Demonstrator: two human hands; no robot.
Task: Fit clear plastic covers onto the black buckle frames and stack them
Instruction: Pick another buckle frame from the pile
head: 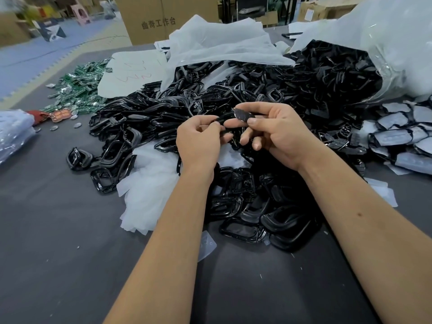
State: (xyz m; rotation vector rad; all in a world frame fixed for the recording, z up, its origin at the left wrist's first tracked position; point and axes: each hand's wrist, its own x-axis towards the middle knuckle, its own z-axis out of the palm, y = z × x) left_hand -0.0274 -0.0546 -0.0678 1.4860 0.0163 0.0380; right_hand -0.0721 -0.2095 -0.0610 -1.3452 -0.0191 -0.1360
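Head view, frame centre: left hand [198, 139] pinches thin black plastic buckle frame [223, 119]; right hand [275, 129] pinches small dark flat oval piece [244, 114]. Misaligned press risks slipping into loose black frame pile [268, 90].

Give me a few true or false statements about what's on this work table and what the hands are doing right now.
1. The right hand pinches a small dark flat piece. True.
2. The left hand lies flat on the table. False: it is raised, fingers curled on a black frame.
3. Green parts lie at the far left. True.
4. The black frames are stacked in neat rows. False: they lie in a loose pile.
5. The cardboard box is printed. True.
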